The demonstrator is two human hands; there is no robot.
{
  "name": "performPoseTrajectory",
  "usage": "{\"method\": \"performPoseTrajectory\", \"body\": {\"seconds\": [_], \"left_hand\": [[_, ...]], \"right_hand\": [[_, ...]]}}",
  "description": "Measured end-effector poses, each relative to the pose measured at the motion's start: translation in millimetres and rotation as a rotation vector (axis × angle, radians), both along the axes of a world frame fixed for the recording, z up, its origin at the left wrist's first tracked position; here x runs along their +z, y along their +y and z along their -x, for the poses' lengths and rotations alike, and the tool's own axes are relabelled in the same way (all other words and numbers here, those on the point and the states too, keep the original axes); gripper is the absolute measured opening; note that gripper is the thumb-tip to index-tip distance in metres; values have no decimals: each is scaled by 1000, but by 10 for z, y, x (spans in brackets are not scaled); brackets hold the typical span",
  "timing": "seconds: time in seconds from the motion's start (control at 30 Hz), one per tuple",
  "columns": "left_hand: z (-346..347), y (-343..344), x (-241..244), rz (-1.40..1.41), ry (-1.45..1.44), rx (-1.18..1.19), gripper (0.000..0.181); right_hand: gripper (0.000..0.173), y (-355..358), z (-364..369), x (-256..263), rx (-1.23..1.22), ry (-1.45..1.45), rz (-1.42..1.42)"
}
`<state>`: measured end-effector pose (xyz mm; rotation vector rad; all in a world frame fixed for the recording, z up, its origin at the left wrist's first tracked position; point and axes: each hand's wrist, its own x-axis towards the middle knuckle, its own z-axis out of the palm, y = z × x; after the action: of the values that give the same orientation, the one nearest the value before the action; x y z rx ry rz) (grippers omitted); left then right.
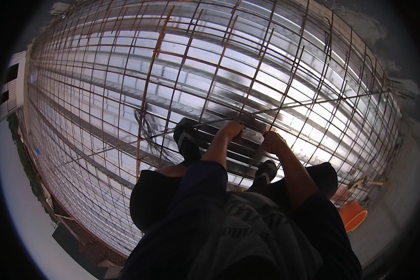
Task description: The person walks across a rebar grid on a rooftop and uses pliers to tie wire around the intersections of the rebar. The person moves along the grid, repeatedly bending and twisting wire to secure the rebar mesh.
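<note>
My left hand (232,130) is low over the rebar mesh (215,75), just below a long diagonal bar (294,107) laid across it. Its fingers are curled, and shadow hides what may be in them. To its right, my right hand (273,142) is curled too, near a crossing of the mesh; a small reddish spot shows at its fingertips, too small to name. Ribbed metal decking (252,134) shows between the hands. A loose bundle of dark thin wires (148,129) lies on the mesh to the left.
My dark boots (187,140) stand on either side of the hands. An orange bucket (351,215) lies tipped at the right edge, near a wooden-looking piece (374,182). Upright-looking hooked bars (329,35) stand at the far side. A pale building (15,82) is at the left.
</note>
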<state>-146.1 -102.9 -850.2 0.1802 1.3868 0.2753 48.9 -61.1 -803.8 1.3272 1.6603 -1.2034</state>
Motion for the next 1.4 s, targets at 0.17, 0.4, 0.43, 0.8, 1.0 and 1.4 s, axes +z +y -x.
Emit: {"method": "performPoseTrajectory", "body": {"seconds": [0.17,0.4,0.43,0.8,1.0,1.4], "left_hand": [[48,-34,-164,35,-106,47,11],[98,25,8,43,-160,51,13],[103,13,-9,27,-156,40,13],[110,-16,-83,-12,-139,-13,20],[70,7,240,325,-303,493,29],[-876,25,-166,53,-219,1062,22]], "right_hand": [[32,-75,-24,-126,-31,29,87],[38,-128,100,-38,6,142,75],[39,-131,140,-15,-28,123,99],[24,-325,104,-195,149,184,1],[29,7,307,396,-756,171,572],[37,-221,326,841,159,-140,-493]]}}
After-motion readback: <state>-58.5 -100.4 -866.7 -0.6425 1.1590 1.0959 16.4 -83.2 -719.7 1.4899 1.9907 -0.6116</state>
